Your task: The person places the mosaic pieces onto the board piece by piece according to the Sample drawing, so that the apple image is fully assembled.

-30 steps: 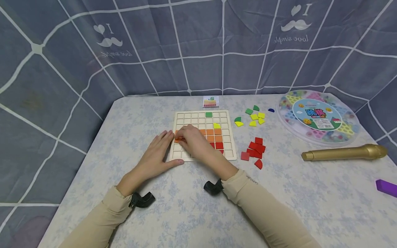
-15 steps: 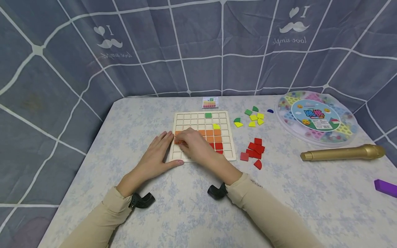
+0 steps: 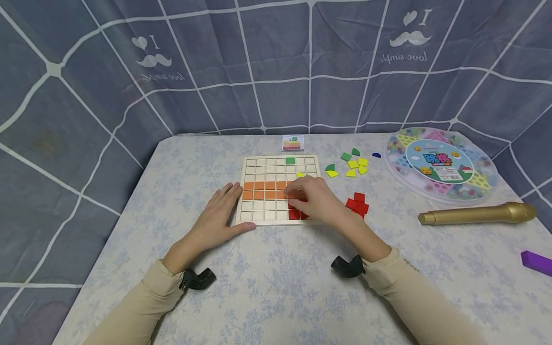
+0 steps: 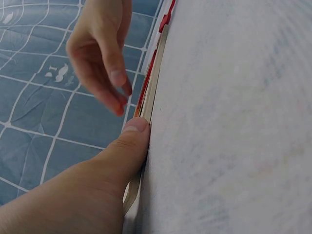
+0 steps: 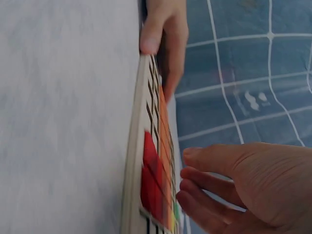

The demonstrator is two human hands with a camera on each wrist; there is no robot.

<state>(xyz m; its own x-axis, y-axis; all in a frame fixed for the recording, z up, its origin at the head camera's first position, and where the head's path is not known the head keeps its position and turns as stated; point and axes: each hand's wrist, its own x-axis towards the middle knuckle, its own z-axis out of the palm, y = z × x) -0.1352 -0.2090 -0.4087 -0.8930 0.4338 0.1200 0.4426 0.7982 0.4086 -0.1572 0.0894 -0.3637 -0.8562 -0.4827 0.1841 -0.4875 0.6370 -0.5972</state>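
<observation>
A wooden grid board (image 3: pixel 263 165) lies on the table. Two rows of orange tiles (image 3: pixel 263 190) fill its middle, red tiles (image 3: pixel 294 214) sit at the lower right, and a green tile (image 3: pixel 290 161) and a yellow tile (image 3: pixel 300 175) lie higher up. My left hand (image 3: pixel 220 211) rests flat against the board's left front corner, thumb (image 4: pixel 131 134) pressed to the board's edge (image 4: pixel 153 83). My right hand (image 3: pixel 312 196) hovers over the board's right part with loosely curled fingers (image 5: pixel 204 195), holding nothing. Loose red pieces (image 3: pixel 358 203) lie just right of it.
Yellow and green pieces (image 3: pixel 353 163) and a blue piece (image 3: pixel 377 155) lie beyond the board's right corner. A small picture card (image 3: pixel 293 142) is behind the board. A round plastic box (image 3: pixel 440 163), a gold microphone (image 3: pixel 476 213) and a purple block (image 3: pixel 536 261) are at the right.
My right hand has moved from the board's left side to its right side, uncovering the full orange rows. The left hand has stayed in place.
</observation>
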